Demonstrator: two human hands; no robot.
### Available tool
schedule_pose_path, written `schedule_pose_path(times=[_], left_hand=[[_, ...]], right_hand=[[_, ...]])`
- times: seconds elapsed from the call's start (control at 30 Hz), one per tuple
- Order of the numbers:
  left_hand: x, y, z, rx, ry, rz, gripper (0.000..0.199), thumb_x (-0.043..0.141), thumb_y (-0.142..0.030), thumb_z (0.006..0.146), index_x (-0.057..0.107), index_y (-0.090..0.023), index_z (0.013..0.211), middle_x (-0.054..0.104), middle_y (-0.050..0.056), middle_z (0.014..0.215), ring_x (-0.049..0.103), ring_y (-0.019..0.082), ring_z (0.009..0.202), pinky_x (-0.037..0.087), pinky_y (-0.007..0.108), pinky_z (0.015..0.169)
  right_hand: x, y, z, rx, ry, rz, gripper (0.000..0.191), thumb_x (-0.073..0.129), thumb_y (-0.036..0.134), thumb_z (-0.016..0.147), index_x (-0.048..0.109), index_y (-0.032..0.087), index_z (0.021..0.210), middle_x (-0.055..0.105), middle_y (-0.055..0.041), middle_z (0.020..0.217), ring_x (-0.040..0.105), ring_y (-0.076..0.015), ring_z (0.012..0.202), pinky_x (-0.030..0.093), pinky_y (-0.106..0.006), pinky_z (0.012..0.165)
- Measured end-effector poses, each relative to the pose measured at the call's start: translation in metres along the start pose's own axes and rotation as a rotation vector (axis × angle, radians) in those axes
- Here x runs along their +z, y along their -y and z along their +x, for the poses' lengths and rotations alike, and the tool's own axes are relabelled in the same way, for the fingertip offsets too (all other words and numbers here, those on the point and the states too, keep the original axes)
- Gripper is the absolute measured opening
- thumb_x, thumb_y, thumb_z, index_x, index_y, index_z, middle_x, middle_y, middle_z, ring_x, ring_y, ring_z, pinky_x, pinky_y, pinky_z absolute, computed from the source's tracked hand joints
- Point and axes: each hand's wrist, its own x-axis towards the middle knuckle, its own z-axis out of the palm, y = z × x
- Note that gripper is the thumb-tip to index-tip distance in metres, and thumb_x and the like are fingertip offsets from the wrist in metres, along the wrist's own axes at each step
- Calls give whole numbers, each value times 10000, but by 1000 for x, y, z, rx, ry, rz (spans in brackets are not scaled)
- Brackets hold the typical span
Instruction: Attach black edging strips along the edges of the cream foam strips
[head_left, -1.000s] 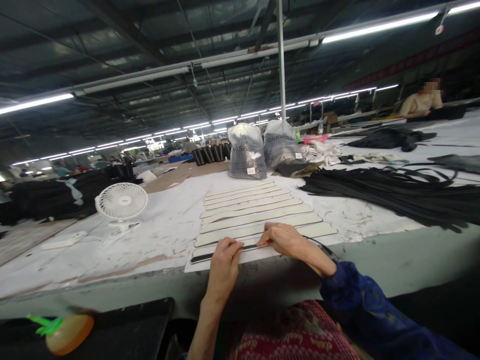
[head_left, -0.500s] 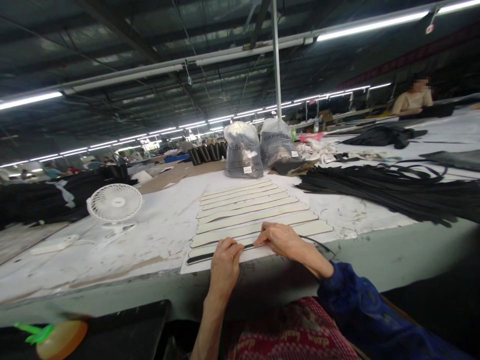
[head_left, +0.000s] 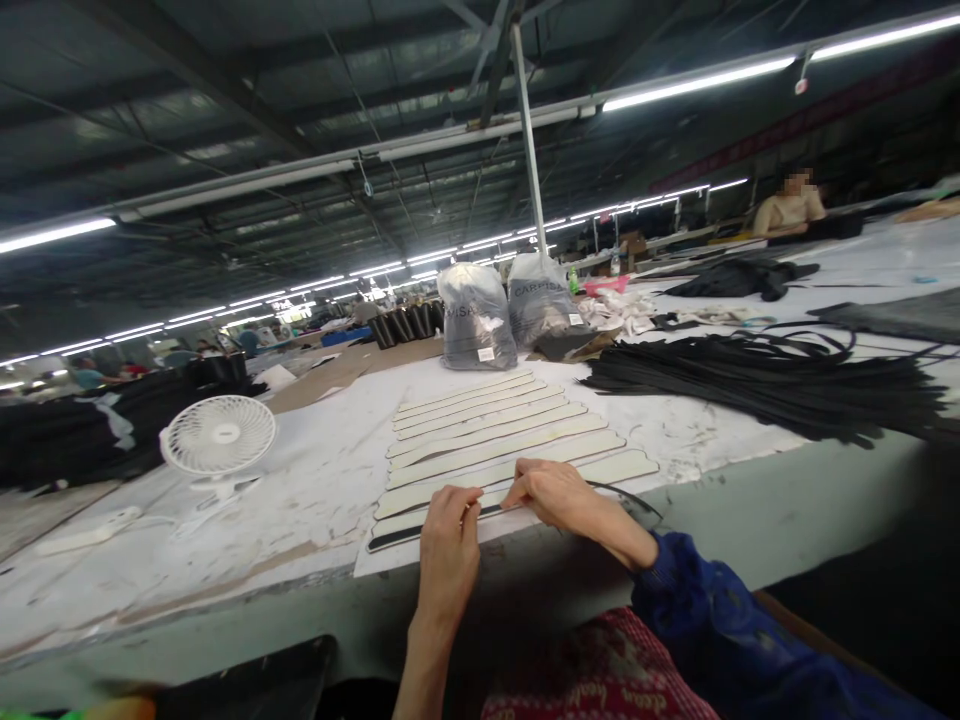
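On the cream-coloured, dark-edged piece nearest me lies a narrow black strip (head_left: pixel 396 537). My right hand (head_left: pixel 559 493) pinches this strip between thumb and fingertips, and its loose tail (head_left: pixel 630 494) curves out past the right wrist. To the left, my left hand (head_left: pixel 450 535) hovers over the same piece, fingers bent and the thumb slightly apart from the index finger. The strip under that hand is hidden. Beyond both hands, several similar cream pieces (head_left: pixel 499 452) lie in a row on white paper.
A small white fan (head_left: pixel 220 436) and a white power strip (head_left: pixel 90 530) are at left. Two printed plastic bags (head_left: pixel 478 320) stand behind the pieces. A pile of black straps (head_left: pixel 750 385) spreads at right. A co-worker (head_left: pixel 789 210) sits far right.
My left thumb and index finger have parted a little above the strip. The right hand keeps its pinch on the strip. The view has tilted slightly up and to the right.
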Motion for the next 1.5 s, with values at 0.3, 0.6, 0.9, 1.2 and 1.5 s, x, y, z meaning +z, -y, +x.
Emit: schedule_pose_path(times=[0.3, 0.6, 0.9, 1.2, 1.5], left_hand=[[19, 1, 10, -62, 215, -118, 270, 471, -111, 760, 624, -184, 970, 580, 25, 810, 532, 182, 818, 425, 332, 777], [21, 10, 6, 48, 301, 26, 377, 367, -215, 907, 667, -298, 1119, 524, 48, 849, 492, 190, 863, 432, 343, 804], [22, 15, 8, 125, 357, 130, 436, 316, -175, 907, 671, -319, 1117, 521, 70, 899, 473, 196, 862, 455, 363, 791], [10, 12, 1, 47, 3, -93, 295, 446, -269, 898, 659, -257, 1100, 542, 54, 1026, 537, 170, 933, 460, 318, 830], [49, -42, 22, 120, 242, -239, 279, 418, -143, 862, 642, -198, 1019, 600, 36, 879, 566, 158, 860, 462, 297, 798]], right_hand=[[-17, -15, -9, -76, -10, 136, 343, 506, 129, 834, 730, 301, 1028, 672, -34, 925, 606, -161, 840, 434, -243, 736], [-34, -72, -37, 75, -20, 272, 247, 570, 204, 795, 757, 217, 957, 726, -42, 879, 638, -176, 794, 458, -255, 733], [-33, -62, -42, 141, -21, 132, 274, 576, 127, 772, 768, 277, 898, 711, -26, 907, 628, -184, 887, 455, -257, 804], [-26, -61, -38, 111, -48, -20, 294, 568, 105, 769, 769, 288, 878, 697, -17, 876, 612, -151, 821, 429, -207, 676], [-33, -51, -40, 110, -27, -71, 284, 569, 119, 790, 765, 298, 889, 672, -21, 865, 592, -142, 802, 391, -206, 622]])
